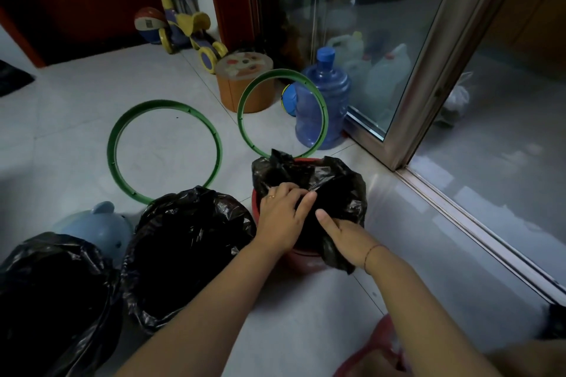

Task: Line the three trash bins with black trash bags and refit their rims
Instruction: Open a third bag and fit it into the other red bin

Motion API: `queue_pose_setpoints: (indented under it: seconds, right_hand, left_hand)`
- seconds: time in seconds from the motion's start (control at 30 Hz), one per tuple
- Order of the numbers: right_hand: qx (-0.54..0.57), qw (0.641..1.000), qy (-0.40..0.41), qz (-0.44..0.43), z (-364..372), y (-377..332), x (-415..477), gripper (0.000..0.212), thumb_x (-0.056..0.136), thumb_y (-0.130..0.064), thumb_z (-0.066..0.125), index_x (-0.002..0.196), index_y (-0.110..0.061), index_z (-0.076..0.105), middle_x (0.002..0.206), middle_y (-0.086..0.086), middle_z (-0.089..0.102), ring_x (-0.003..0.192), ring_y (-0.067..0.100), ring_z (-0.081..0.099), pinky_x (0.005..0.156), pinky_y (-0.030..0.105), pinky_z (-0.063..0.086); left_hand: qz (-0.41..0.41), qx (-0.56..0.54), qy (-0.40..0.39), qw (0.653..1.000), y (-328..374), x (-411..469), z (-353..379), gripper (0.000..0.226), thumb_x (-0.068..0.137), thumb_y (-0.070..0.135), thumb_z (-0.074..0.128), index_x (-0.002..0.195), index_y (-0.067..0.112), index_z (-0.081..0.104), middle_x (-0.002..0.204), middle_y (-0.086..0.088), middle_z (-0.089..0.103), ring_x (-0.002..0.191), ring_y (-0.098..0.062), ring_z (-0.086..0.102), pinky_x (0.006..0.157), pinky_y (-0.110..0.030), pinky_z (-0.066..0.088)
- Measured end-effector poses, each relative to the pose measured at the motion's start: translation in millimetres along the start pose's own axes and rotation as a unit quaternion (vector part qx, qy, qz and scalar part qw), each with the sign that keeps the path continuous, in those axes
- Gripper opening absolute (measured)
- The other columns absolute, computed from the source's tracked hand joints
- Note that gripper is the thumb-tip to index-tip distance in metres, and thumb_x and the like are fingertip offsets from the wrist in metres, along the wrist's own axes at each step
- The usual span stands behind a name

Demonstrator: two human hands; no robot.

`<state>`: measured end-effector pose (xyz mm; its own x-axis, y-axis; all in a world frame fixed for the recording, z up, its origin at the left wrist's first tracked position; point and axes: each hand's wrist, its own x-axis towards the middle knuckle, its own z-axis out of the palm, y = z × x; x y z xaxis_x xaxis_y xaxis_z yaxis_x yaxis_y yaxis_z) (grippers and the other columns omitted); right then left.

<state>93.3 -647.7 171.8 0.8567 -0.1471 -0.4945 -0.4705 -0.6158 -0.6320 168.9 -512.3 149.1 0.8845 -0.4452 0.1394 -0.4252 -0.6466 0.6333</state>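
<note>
Three bins stand in a row on the floor. The left bin [46, 294] and the middle bin [190, 251] are each draped with a black bag. A third black bag [340, 190] lies crumpled over the red bin [303, 262] on the right. My left hand [283, 217] grips the bag's edge over the bin mouth. My right hand [340, 234] pinches the bag at the near right rim. One green rim [164, 150] lies flat on the floor. A second green rim [283, 112] stands tilted behind the red bin.
A blue water jug [324, 101] and an orange stool [245, 82] stand behind the rims. A toy scooter [186, 24] is by the door. A sliding glass door frame [428, 76] runs along the right. A pale blue animal-shaped object [98, 226] sits left of the middle bin.
</note>
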Motion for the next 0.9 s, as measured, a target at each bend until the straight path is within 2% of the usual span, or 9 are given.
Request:
queue_pose_setpoints:
  seconds: [0.1, 0.17, 0.23, 0.43, 0.53, 0.63, 0.7, 0.77, 0.9]
  right_hand:
    - [0.063, 0.995, -0.066, 0.033, 4, 1, -14, 0.097, 0.076, -0.080, 0.009, 0.102, -0.010, 0.069, 0.069, 0.007, 0.071, 0.068, 0.018, 0.066, 0.067, 0.023, 0.048]
    - [0.110, 0.988, -0.094, 0.050, 8, 7, -27, 0.088, 0.083, -0.075, 0.007, 0.081, -0.009, 0.066, 0.046, 0.001, 0.063, 0.041, 0.009, 0.057, 0.050, 0.018, 0.042]
    - [0.140, 0.984, -0.092, 0.064, 16, 19, -33, 0.082, 0.083, -0.076, 0.007, 0.077, -0.014, 0.061, 0.036, -0.006, 0.050, 0.033, 0.009, 0.043, 0.049, 0.022, 0.037]
    - [0.212, 0.966, 0.001, 0.148, 26, 40, -33, 0.080, 0.084, -0.073, 0.011, 0.106, -0.012, 0.059, 0.086, 0.003, 0.060, 0.057, 0.019, 0.054, 0.062, 0.027, 0.046]
    - [0.221, 0.958, 0.115, 0.139, 22, 38, -28, 0.070, 0.090, -0.067, 0.016, 0.087, -0.013, 0.060, 0.083, 0.007, 0.062, 0.065, 0.024, 0.058, 0.073, 0.035, 0.050]
    - [0.237, 0.922, 0.299, 0.074, 27, 29, -24, 0.060, 0.095, -0.057, 0.028, 0.083, -0.012, 0.065, 0.079, 0.003, 0.064, 0.078, 0.025, 0.060, 0.079, 0.039, 0.050]
    - [0.280, 0.911, 0.302, 0.012, 33, 17, -19, 0.050, 0.096, -0.052, 0.032, 0.082, -0.019, 0.066, 0.083, -0.002, 0.064, 0.083, 0.019, 0.060, 0.082, 0.039, 0.050]
    - [0.297, 0.918, 0.262, -0.004, 37, 12, -7, 0.049, 0.095, -0.056, 0.029, 0.094, -0.022, 0.066, 0.105, 0.005, 0.063, 0.098, 0.020, 0.059, 0.092, 0.040, 0.048]
    - [0.302, 0.907, 0.284, 0.073, 33, 26, 24, 0.070, 0.085, -0.068, 0.025, 0.132, -0.023, 0.050, 0.137, 0.014, 0.045, 0.127, 0.036, 0.043, 0.107, 0.051, 0.036]
  left_hand:
    - [0.046, -0.045, 0.008, 0.998, 7, -2, -3, 0.069, 0.086, 0.064, 0.021, 0.104, 0.017, 0.068, 0.104, 0.002, 0.065, 0.102, -0.014, 0.051, 0.094, -0.032, 0.036]
    - [0.021, -0.093, -0.035, 0.995, 12, -9, -5, 0.075, 0.085, 0.068, 0.019, 0.098, 0.013, 0.068, 0.094, -0.001, 0.069, 0.091, -0.012, 0.056, 0.087, -0.033, 0.042]
    - [-0.010, -0.080, -0.095, 0.992, 16, -19, -6, 0.079, 0.081, 0.075, 0.014, 0.098, 0.018, 0.066, 0.088, 0.002, 0.069, 0.088, -0.014, 0.061, 0.084, -0.036, 0.047]
    - [-0.121, 0.029, -0.128, 0.984, 10, -39, -4, 0.097, 0.063, 0.085, -0.005, 0.083, 0.019, 0.063, 0.080, 0.000, 0.066, 0.081, -0.019, 0.061, 0.076, -0.036, 0.048]
    - [-0.192, -0.015, -0.138, 0.972, 4, -46, -3, 0.099, 0.064, 0.085, -0.003, 0.085, 0.015, 0.065, 0.085, -0.004, 0.066, 0.085, -0.022, 0.060, 0.083, -0.039, 0.047]
    - [-0.227, -0.075, -0.129, 0.962, 5, -52, -1, 0.093, 0.069, 0.081, 0.002, 0.087, 0.014, 0.064, 0.087, -0.005, 0.066, 0.085, -0.021, 0.060, 0.083, -0.037, 0.046]
    - [-0.236, -0.090, -0.124, 0.959, 8, -54, 1, 0.089, 0.073, 0.079, 0.003, 0.089, 0.015, 0.062, 0.087, -0.004, 0.065, 0.084, -0.019, 0.059, 0.080, -0.037, 0.045]
    - [-0.252, -0.112, -0.116, 0.954, 9, -57, 1, 0.084, 0.078, 0.077, 0.006, 0.095, 0.016, 0.061, 0.089, -0.001, 0.063, 0.083, -0.016, 0.057, 0.075, -0.035, 0.042]
    - [-0.307, -0.240, -0.024, 0.921, 11, -60, 1, 0.065, 0.093, 0.061, 0.025, 0.127, 0.011, 0.048, 0.109, 0.003, 0.054, 0.099, -0.009, 0.042, 0.087, -0.027, 0.030]
